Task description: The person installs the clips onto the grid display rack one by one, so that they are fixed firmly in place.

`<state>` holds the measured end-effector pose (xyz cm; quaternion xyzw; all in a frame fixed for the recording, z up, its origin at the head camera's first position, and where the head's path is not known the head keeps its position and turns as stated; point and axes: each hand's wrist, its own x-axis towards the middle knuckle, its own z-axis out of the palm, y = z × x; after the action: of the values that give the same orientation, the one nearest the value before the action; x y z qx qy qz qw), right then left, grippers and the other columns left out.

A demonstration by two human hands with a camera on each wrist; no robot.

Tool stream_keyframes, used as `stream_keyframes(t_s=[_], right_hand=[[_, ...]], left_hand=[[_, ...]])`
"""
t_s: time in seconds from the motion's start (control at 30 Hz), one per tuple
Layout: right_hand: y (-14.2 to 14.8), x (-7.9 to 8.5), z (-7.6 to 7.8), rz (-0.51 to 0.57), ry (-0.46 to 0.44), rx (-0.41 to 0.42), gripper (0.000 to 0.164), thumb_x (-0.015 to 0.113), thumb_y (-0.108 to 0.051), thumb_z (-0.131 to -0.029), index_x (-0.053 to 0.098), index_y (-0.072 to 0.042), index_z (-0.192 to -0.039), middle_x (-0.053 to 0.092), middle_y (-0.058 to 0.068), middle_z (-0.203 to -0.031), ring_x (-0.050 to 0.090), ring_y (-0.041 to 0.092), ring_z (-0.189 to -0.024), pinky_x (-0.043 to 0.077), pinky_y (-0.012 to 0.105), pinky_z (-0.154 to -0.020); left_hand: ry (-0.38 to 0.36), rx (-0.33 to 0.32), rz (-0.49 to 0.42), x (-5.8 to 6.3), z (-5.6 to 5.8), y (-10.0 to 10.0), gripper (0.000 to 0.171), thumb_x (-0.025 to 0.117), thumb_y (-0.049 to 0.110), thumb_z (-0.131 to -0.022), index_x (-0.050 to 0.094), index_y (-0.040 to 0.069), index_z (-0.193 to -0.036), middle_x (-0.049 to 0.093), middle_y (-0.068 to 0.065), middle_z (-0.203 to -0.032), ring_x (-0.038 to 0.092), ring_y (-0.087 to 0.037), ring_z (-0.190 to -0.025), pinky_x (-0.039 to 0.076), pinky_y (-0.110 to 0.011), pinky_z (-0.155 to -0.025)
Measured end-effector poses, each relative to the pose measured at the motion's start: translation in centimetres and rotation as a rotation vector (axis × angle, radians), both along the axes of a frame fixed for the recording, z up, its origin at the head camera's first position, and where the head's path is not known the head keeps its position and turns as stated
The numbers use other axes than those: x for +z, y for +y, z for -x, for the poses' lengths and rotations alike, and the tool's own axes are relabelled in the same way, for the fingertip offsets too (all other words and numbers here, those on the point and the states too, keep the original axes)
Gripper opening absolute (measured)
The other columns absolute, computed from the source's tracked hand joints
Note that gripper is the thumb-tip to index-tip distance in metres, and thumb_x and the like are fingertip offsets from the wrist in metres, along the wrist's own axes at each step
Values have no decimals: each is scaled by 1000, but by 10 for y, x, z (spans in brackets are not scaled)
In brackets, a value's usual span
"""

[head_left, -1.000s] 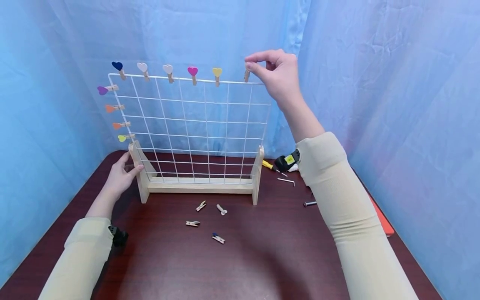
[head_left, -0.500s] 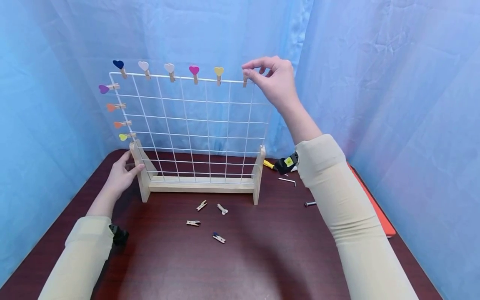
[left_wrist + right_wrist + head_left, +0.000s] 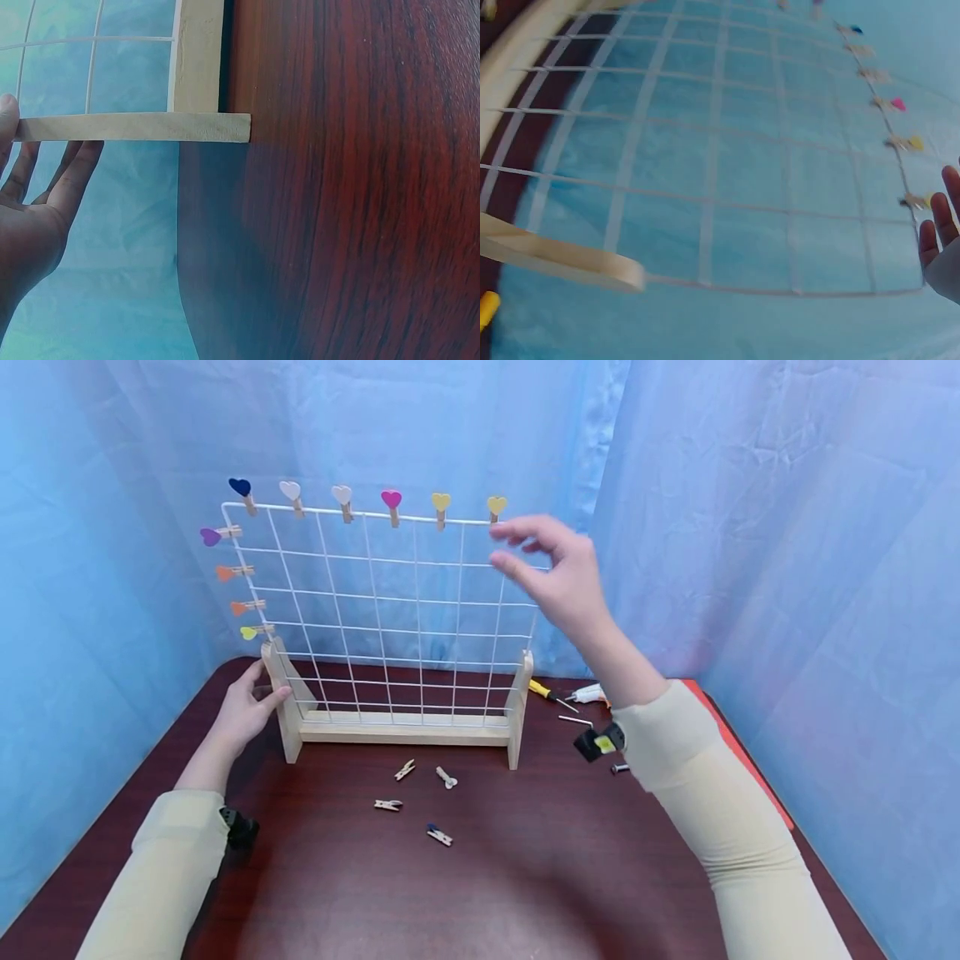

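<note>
A white wire grid (image 3: 390, 602) stands upright in a wooden stand (image 3: 405, 737). My left hand (image 3: 243, 710) grips the stand's left upright, thumb on one side and fingers on the other, as the left wrist view (image 3: 45, 217) also shows. Heart-topped clothespins line the grid's top edge and left side. At the right of the top edge sits a yellow-heart clothespin (image 3: 497, 508). Just below and right of it is my right hand (image 3: 558, 568), thumb and fingers apart, holding nothing. Several loose clothespins, one with a blue heart (image 3: 439, 835), lie on the table before the stand.
Right of the stand lie a yellow-handled screwdriver (image 3: 542, 690), a white tool (image 3: 590, 694), a hex key (image 3: 575, 720) and a bolt (image 3: 619, 768). An orange-red flat object (image 3: 738, 752) is partly behind the right sleeve. Blue curtains (image 3: 787, 527) surround the dark table (image 3: 480, 893).
My right hand has let go of the yellow-heart clothespin, which now stays on the top wire. The hand has dropped slightly and its fingers have parted. My left hand keeps its place.
</note>
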<state>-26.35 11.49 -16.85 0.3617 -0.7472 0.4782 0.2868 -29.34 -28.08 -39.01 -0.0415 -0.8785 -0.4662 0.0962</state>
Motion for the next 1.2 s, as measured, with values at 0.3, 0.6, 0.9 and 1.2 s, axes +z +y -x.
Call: stream_keyframes(t_s=[0.3, 0.6, 0.9, 1.2], right_hand=[[-7, -123, -11, -274, -206, 147, 33, 68, -21, -78, 62, -12, -109, 63, -1, -106, 55, 9, -92, 46, 28, -81], [-17, -241, -26, -528, -227, 320, 39, 72, -29, -74, 62, -17, -110, 61, -8, -102, 54, 10, -89, 45, 22, -79], [-29, -284, -30, -731, -271, 410, 27, 65, -31, -80, 65, -19, -104, 58, -8, -85, 51, 7, -78, 43, 18, -72], [-34, -283, -29, -784, -268, 399, 13, 68, -26, -77, 71, -22, -89, 61, -14, -85, 49, 4, -75, 36, 12, -74]], left_hand=[[8, 3, -3, -1, 1, 0, 62, 50, 25, -91, 18, 10, -142, 33, -25, -135, 39, -46, -116, 36, -59, -88], [-2, 8, 1, 0, 0, 1, 63, 50, 27, -91, 18, 10, -142, 34, -25, -135, 40, -45, -116, 36, -59, -88], [0, 12, -3, 1, 1, -1, 63, 50, 27, -91, 18, 10, -142, 34, -26, -134, 39, -46, -116, 36, -59, -88], [11, 3, -13, -2, 1, -1, 62, 50, 25, -91, 19, 9, -142, 35, -25, -133, 40, -45, -115, 37, -59, -88]])
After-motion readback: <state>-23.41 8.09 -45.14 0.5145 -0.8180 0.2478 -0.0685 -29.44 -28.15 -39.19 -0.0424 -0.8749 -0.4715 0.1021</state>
